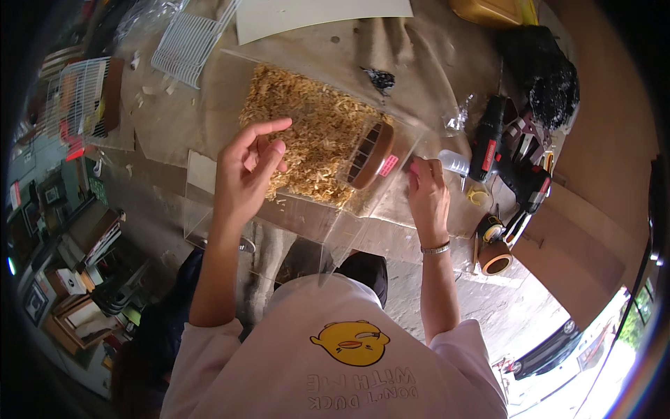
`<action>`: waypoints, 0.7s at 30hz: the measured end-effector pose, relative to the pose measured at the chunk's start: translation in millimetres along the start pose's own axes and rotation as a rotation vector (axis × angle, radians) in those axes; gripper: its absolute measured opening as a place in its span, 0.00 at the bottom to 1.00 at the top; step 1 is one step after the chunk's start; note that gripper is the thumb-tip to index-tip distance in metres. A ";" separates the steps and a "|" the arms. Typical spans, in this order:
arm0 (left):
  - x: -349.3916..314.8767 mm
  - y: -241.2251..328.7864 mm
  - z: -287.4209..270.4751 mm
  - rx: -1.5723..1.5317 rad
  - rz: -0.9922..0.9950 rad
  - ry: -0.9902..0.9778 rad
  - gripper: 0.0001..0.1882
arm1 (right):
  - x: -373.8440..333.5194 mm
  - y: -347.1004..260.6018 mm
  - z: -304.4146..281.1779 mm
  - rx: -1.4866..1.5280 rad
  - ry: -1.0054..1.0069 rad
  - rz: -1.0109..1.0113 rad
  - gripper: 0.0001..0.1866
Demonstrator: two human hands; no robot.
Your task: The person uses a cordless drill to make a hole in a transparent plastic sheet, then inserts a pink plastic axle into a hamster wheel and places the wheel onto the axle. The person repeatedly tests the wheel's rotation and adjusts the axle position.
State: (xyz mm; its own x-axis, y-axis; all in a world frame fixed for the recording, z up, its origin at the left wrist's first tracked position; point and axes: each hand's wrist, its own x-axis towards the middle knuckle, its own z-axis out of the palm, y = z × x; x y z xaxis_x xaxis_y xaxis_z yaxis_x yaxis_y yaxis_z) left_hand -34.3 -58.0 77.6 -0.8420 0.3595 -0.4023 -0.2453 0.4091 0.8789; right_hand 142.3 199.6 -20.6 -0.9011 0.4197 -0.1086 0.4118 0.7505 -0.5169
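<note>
A person in a white T-shirt (279, 363) works at a cloth-covered table (447, 66), both arms extended across its near edge. Central to the arrangement is a clear box (300, 218), its floor spread with golden wood shavings (307, 122). At the right end of the shavings sits a curved brown piece (383, 150) with dark panes and a pink label (389, 165).

The left hand (246, 167) hovers over the left part of the shavings, palm turned inward; its grip is apart, thumb and forefinger separated, with nothing between them. The right hand (429, 195), a bracelet (435, 248) at its wrist, is just beside the right side of the box, fingers bent; a pink patch shows near its fingertips, but from where I stand I cannot tell whether this grip is clamped on anything.

Right of that hand lie a power drill (534, 185), a dark tool with a red label (490, 136), a tape measure (490, 228) and a brown roll (496, 259). Beyond them is a black plastic bag (551, 87). White wire racks (187, 45) occupy the far left, and a pale sheet (321, 15) lies along the far side.
</note>
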 end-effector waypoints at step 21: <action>-75.1 -4.0 26.2 -1.096 -0.368 -0.203 0.18 | -19.9 -156.8 -49.1 0.225 0.113 -0.581 0.14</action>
State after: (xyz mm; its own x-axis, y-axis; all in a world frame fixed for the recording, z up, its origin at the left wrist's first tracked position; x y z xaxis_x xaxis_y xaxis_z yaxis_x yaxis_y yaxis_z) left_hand 42.4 -64.7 97.5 -0.5661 0.5382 -0.6244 -0.8241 -0.3892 0.4116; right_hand 102.3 98.6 104.4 -0.9441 0.0365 0.3277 -0.1903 0.7515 -0.6317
